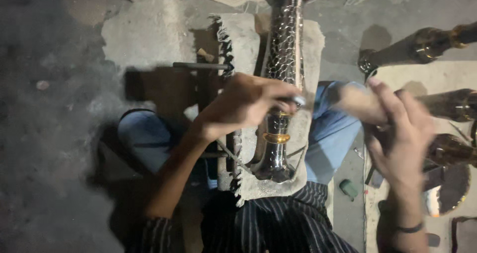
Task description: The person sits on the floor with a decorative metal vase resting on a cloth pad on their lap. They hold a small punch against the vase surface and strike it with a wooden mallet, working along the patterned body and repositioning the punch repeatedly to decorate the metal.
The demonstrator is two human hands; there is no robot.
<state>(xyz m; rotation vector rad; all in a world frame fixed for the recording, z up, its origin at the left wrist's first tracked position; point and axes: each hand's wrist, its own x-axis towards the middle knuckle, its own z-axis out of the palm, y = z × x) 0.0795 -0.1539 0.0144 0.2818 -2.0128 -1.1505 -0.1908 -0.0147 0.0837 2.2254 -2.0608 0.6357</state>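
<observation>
A tall shiny metal stem (285, 54) with a hammered scale pattern and a brass ring lies lengthwise on a pale cloth (243, 39) across my lap. My left hand (243, 106) rests on the stem's middle, fingers curled around a small tool whose tip shows near the stem. My right hand (397, 129) hovers to the right of my knee, fingers spread and blurred, holding nothing that I can make out. It is close to several dark metal stems (422, 47) lying at the right.
I sit low on a rough concrete floor (54, 109). A dark wooden block with a metal rod (198, 66) stands in front of my left knee. A small green object (349, 189) lies by my right thigh. A shiny round metal piece (447, 196) sits at the lower right.
</observation>
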